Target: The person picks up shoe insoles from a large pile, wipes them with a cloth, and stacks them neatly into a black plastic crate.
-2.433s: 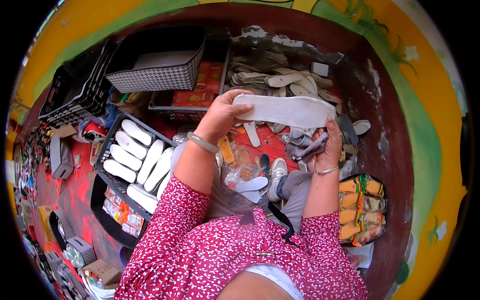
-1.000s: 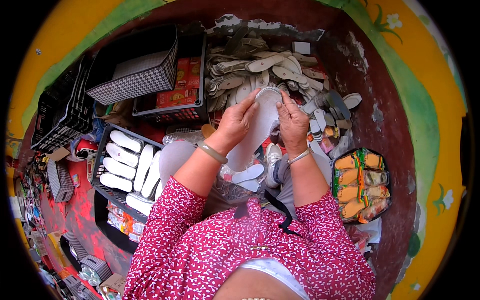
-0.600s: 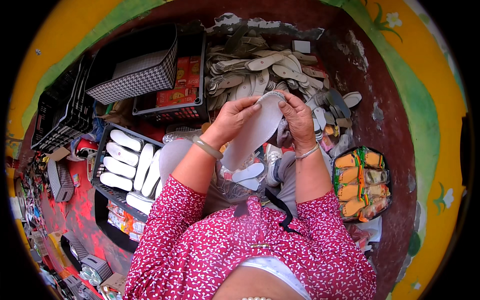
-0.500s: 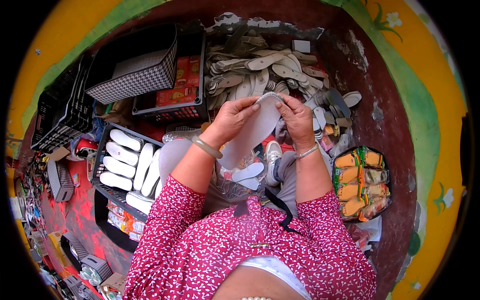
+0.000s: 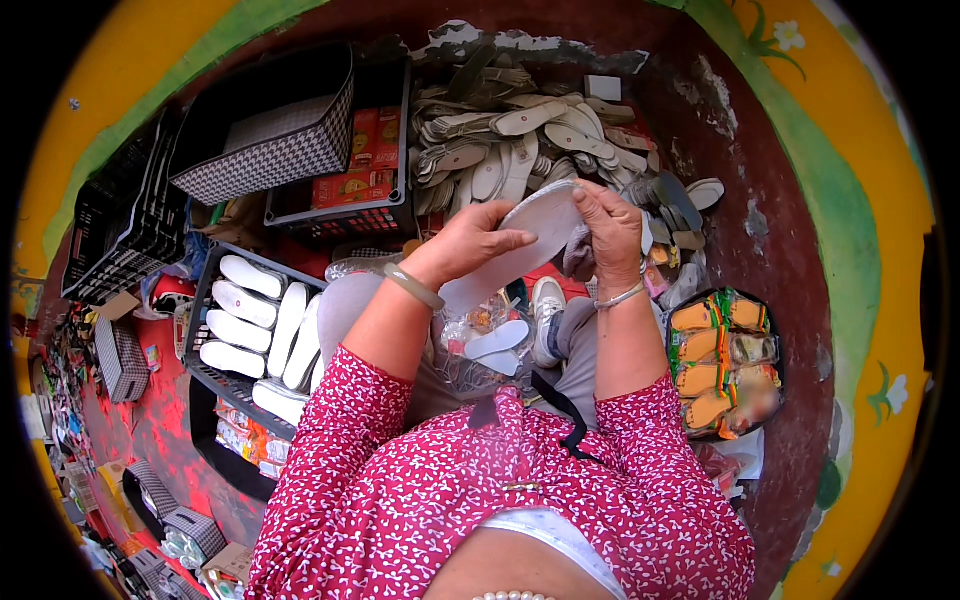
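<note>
A pale grey shoe insole (image 5: pixel 520 250) is held up in front of me, tilted, its rounded end toward the upper right. My left hand (image 5: pixel 475 245) grips its left edge, thumb laid across the face. On the opposite side my right hand (image 5: pixel 608 225) pinches the rounded end between thumb and fingers. Below the insole, a clear plastic bag (image 5: pixel 460 345) lies between my legs, with light blue-white insoles (image 5: pixel 497 340) on it. Beyond my hands rises a large heap of loose insoles (image 5: pixel 520 130).
At left stands a black crate of white insoles (image 5: pixel 215 375); behind it a checkered basket (image 5: pixel 260 150) rests on another black crate (image 5: pixel 400 215) with red boxes. To my right is a black tray (image 5: pixel 672 400) of packaged orange insoles. A dark red wall (image 5: pixel 790 240) curves round the right side.
The insole has shifted slightly right and turned. My right hand has moved right and slightly up along its end; my left hand has opened its grip wider, thumb now across the face.
</note>
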Demonstrator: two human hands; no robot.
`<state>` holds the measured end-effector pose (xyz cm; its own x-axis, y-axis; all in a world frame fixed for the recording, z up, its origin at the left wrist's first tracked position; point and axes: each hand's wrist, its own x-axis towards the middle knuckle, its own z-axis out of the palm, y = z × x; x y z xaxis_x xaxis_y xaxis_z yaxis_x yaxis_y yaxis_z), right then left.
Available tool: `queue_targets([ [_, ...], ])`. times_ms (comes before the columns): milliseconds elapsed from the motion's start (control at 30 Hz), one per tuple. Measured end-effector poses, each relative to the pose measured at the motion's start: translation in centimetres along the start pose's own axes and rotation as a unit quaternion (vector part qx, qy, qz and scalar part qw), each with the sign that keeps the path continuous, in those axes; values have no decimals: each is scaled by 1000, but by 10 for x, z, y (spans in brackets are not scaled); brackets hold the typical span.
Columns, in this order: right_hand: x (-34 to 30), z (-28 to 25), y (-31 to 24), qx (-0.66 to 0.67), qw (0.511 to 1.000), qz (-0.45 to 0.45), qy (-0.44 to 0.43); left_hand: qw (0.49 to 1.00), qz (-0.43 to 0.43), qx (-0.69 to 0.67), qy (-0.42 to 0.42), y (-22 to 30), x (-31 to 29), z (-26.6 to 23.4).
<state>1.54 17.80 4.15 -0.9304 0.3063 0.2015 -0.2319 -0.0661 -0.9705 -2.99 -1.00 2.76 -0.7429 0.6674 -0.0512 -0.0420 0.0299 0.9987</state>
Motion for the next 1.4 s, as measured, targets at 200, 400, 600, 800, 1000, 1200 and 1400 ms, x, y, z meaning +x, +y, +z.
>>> queue_targets([
  [200,10,-15,6,-35,999,5,31,994,-46,97,-29,1,0,-7],
  [400,10,-10,17,-127,985,-42,108,989,-46,138,-21,1,1,-9],
  [600,20,-17,13,-227,947,-63,217,991,-50,121,-5,0,-2,-13],
  [800,27,-36,16,22,976,110,189,959,-28,-264,95,7,-2,-26],
  [1000,5,10,31,-75,970,151,-174,887,21,-401,226,3,3,-31],
  [1200,-19,44,43,-190,938,43,-286,855,61,-410,310,-9,12,-35],
  [1400,-24,59,56,-274,932,17,-235,840,79,-425,329,-19,12,-41],
])
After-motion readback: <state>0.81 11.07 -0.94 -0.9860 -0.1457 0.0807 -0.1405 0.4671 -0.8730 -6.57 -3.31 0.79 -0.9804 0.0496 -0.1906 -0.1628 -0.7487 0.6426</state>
